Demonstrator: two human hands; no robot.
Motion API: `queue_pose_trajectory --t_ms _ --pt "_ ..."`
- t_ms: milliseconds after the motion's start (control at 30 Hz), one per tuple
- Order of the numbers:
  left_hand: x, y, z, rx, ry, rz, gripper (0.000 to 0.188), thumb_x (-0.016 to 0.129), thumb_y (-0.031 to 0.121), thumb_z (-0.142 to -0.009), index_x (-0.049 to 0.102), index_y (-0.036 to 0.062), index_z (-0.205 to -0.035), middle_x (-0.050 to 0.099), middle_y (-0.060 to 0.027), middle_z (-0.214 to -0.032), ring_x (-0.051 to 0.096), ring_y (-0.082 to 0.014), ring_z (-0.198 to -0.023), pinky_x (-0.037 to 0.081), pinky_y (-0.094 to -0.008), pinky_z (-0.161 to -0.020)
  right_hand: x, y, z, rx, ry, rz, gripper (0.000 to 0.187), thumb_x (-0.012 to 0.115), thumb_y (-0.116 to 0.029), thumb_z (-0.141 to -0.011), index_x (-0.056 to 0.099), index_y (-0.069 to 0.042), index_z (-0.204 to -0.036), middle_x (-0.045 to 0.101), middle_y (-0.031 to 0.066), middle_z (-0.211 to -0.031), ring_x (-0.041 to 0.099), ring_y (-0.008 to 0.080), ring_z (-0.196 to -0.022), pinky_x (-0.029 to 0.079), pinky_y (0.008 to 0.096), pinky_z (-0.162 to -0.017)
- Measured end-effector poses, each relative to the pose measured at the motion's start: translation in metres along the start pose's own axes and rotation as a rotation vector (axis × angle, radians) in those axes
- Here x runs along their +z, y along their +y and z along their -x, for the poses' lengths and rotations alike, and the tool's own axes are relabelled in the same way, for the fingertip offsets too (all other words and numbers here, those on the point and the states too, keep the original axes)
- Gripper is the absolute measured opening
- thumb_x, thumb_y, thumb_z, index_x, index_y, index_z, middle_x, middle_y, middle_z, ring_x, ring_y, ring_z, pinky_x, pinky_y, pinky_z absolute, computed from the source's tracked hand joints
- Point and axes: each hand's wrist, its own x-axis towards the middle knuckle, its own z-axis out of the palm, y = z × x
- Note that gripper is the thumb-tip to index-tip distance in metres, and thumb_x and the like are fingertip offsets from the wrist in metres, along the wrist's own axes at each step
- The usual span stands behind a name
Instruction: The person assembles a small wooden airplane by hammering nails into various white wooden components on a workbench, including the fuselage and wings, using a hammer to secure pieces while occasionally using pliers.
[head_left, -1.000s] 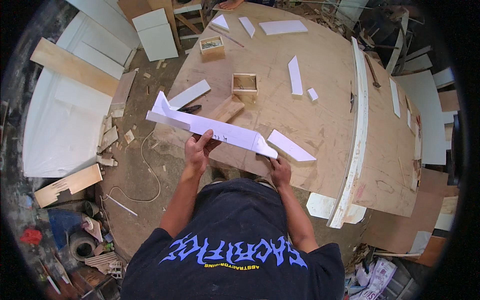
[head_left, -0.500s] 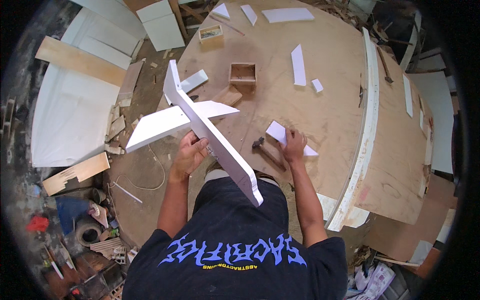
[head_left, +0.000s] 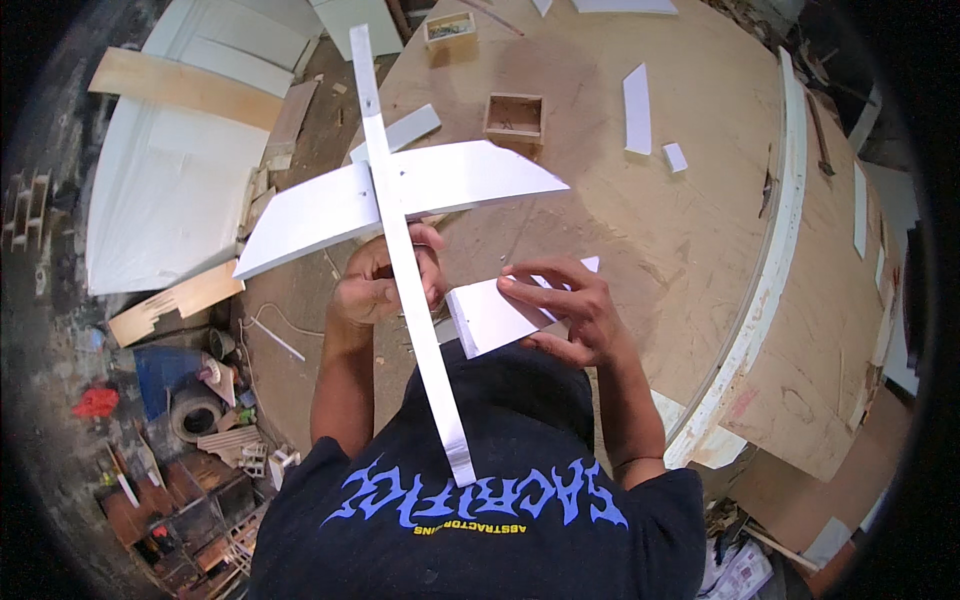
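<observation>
My left hand (head_left: 375, 285) is closed on the underside of a white plane-shaped wooden assembly (head_left: 412, 275), just below its wings (head_left: 310, 220). The narrow edge of its long body faces up, and small dark nail or screw marks show in it. To the right of the body, my right hand (head_left: 570, 315) grips a slant-cut white board (head_left: 490, 318), with fingers on top and thumb below. Its blunt end points at the assembly, a gap between them. Parts of my left fingers are hidden behind the body.
On the wooden worktable (head_left: 690, 230) stand an open wooden box (head_left: 516, 118) and a box of small hardware (head_left: 450, 38). A long white board (head_left: 637, 110) and a small white block (head_left: 675, 157) lie farther right. A white strip (head_left: 765, 285) crosses the right side, near a long-handled tool (head_left: 822, 140).
My right hand has lifted the slant-cut board off the table and brought it left, close to the assembly. The assembly has turned edge-up in my left hand. The hammer is now out of sight.
</observation>
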Motion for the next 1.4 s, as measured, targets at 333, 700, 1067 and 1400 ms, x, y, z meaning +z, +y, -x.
queue_pose_trajectory --t_ms 333,700,1067,1400 --pt "0.018 -0.013 -0.017 0.144 -0.152 0.025 0.033 0.079 0.017 -0.083 0.061 0.0051 -0.107 0.069 -0.0111 -0.088 0.066 -0.0217 -0.081 0.043 -0.0379 -0.083 -0.015 -0.003 -0.010 -0.102 -0.065 0.079 0.060 0.081 -0.042 -0.079 0.075 -0.023 -0.135 0.071 0.0120 -0.128 0.068 0.0301 -0.110 0.050 0.0440 -0.096" --pt "0.037 -0.025 -0.022 0.102 -0.136 0.056 0.029 0.076 0.015 -0.077 0.060 0.0072 -0.100 0.057 -0.0071 -0.085 0.056 -0.0212 -0.083 0.041 -0.0378 -0.080 -0.024 -0.014 0.006 -0.126 0.005 0.155 0.057 0.078 -0.037 -0.070 0.081 -0.022 -0.124 0.075 0.0116 -0.122 0.071 0.0307 -0.101 0.053 0.0441 -0.094" --pt "0.038 -0.035 -0.019 0.110 -0.153 0.026 0.030 0.076 0.022 -0.083 0.058 0.0080 -0.102 0.054 -0.0067 -0.086 0.052 -0.0203 -0.084 0.041 -0.0392 -0.082 -0.035 -0.030 0.011 -0.083 -0.023 0.179 0.059 0.083 -0.026 -0.065 0.081 -0.025 -0.124 0.075 0.0098 -0.124 0.069 0.0295 -0.105 0.052 0.0439 -0.097" --pt "0.035 -0.038 -0.018 0.110 -0.190 -0.016 0.031 0.076 0.027 -0.086 0.057 0.0096 -0.104 0.054 -0.0060 -0.086 0.052 -0.0200 -0.086 0.041 -0.0401 -0.082 -0.034 -0.046 0.011 -0.056 0.005 0.283 0.066 0.084 -0.019 -0.059 0.081 -0.026 -0.124 0.075 0.0089 -0.121 0.070 0.0272 -0.099 0.053 0.0413 -0.090"
